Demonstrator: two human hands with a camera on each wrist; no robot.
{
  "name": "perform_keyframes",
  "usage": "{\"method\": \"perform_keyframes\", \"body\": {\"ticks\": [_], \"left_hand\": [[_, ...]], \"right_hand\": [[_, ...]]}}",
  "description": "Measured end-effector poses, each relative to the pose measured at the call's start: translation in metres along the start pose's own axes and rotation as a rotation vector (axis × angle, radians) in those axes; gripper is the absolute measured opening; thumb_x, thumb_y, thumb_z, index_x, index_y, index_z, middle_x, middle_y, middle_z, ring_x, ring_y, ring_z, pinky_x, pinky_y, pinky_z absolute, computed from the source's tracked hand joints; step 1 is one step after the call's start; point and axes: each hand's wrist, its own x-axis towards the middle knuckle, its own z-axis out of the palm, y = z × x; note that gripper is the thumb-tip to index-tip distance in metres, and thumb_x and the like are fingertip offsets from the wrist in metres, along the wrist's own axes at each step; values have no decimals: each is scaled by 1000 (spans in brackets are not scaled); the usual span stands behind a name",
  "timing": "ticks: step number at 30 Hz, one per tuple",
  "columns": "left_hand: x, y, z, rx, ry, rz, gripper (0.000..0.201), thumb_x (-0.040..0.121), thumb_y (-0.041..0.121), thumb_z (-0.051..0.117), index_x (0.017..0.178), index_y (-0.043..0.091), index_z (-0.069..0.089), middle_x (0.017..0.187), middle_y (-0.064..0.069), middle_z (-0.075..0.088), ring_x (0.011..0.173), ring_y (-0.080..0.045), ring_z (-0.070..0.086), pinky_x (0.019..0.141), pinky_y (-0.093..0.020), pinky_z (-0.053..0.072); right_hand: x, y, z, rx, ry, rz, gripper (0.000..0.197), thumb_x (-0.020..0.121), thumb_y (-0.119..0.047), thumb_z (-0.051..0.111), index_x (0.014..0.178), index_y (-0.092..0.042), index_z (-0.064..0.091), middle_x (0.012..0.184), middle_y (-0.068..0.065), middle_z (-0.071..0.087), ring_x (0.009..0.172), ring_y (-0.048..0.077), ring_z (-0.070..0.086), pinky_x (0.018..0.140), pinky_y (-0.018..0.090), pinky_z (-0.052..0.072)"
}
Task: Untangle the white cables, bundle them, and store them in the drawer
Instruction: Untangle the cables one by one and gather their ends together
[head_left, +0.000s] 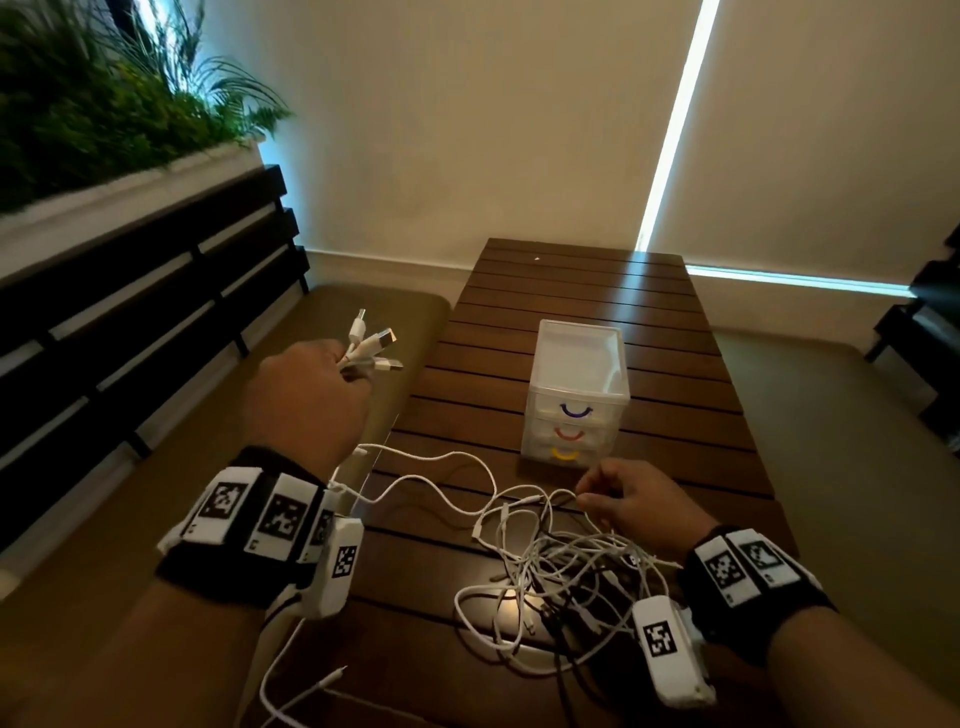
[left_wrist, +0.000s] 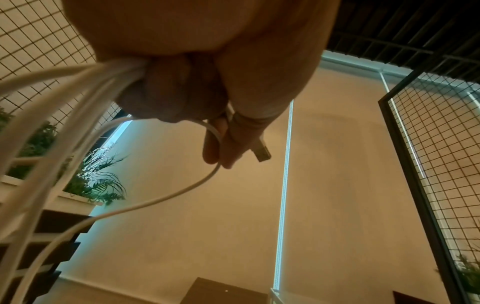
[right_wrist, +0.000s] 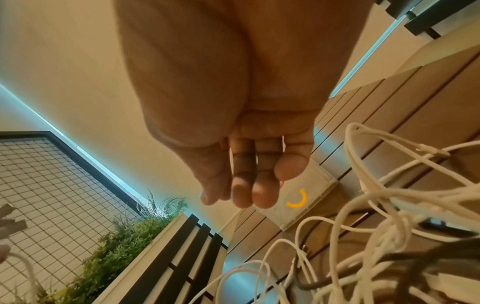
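A tangle of white cables (head_left: 561, 571) (right_wrist: 389, 205) lies on the near part of the slatted wooden table (head_left: 571, 280). My left hand (head_left: 343, 371) (left_wrist: 207, 131) is raised left of the table and grips several white cable ends, whose USB plugs (head_left: 374, 345) (left_wrist: 263, 152) stick out past the fingers. Their strands (left_wrist: 78, 86) hang down toward the tangle. My right hand (head_left: 584, 501) (right_wrist: 233, 195) hovers at the tangle's far edge, thumb and forefinger pinching one white strand. A small clear drawer unit (head_left: 574, 395) (right_wrist: 306, 185) stands mid-table with all drawers closed.
A dark cable (head_left: 561, 623) runs through the white tangle. A cushioned bench (head_left: 363, 312) with a black slatted back (head_left: 156, 312) lies left of the table, beneath a planter (head_left: 104, 130). Blinds (head_left: 519, 130) close off the far side.
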Motion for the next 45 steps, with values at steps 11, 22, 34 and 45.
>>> {"method": "perform_keyframes", "body": {"ticks": [11,22,34,45], "left_hand": [[17,8,-45,-46,280,136,22,89,28,59,86,8,70,65,-9,57,65,-31,56,62,-37,48],[-4,-7,-7,77,-32,-20,4,83,18,57,80,19,59,66,-3,48,66,-25,46,61,-33,38],[-65,18,106,-531,-675,-284,21,86,20,66,67,12,64,34,10,39,35,-9,34,41,-22,25],[-82,22,115,-554,-788,-314,26,85,27,66,89,1,68,48,5,41,30,-5,33,36,-17,25]], "right_hand": [[6,14,9,-101,-46,40,3,85,-22,70,84,-21,67,81,0,70,70,13,67,66,27,56],[-1,17,-5,-39,70,118,7,82,-13,74,81,-13,67,71,4,70,57,14,65,55,29,56],[-17,28,80,-740,-488,149,35,77,-45,72,79,-11,65,79,5,61,76,22,59,60,28,45],[-19,22,93,-694,-316,52,34,75,-44,72,94,-19,57,99,3,62,94,24,60,75,35,48]]}}
